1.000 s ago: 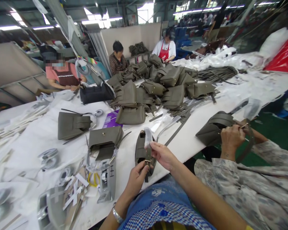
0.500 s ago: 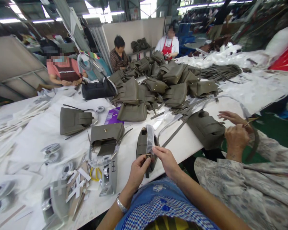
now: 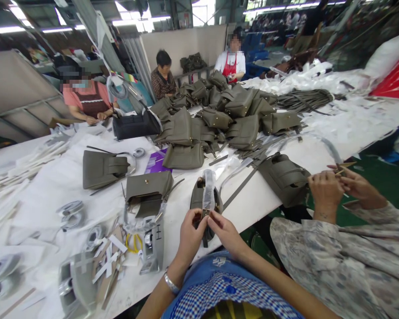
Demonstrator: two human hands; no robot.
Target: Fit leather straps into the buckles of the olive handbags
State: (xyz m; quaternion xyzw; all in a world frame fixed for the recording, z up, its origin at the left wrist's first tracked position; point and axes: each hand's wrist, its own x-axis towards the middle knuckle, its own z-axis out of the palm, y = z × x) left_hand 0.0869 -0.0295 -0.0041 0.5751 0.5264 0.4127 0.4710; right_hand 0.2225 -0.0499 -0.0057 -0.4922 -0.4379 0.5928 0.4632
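Both my hands meet at a small gold buckle (image 3: 205,213) on the strap of an olive-grey handbag (image 3: 197,193). The bag stands at the table's near edge in front of me. My left hand (image 3: 192,230) pinches the buckle from its left side. From the right, my right hand (image 3: 224,230) closes its thumb and fingers on the same buckle. Clear plastic wrap covers the strap (image 3: 209,188) above the buckle, and a dark strap end hangs below it. The fingertips hide part of the buckle.
A co-worker's hands (image 3: 332,190) work beside another olive bag (image 3: 284,179) at right. Olive handbags (image 3: 242,130) are heaped mid-table. At left lie yellow-handled scissors (image 3: 133,243), tape dispensers (image 3: 153,246) and paper strips. Several people sit across the table.
My right hand has moved down from the wrapped strap to the buckle, beside my left. The co-worker's hands at right have drawn together.
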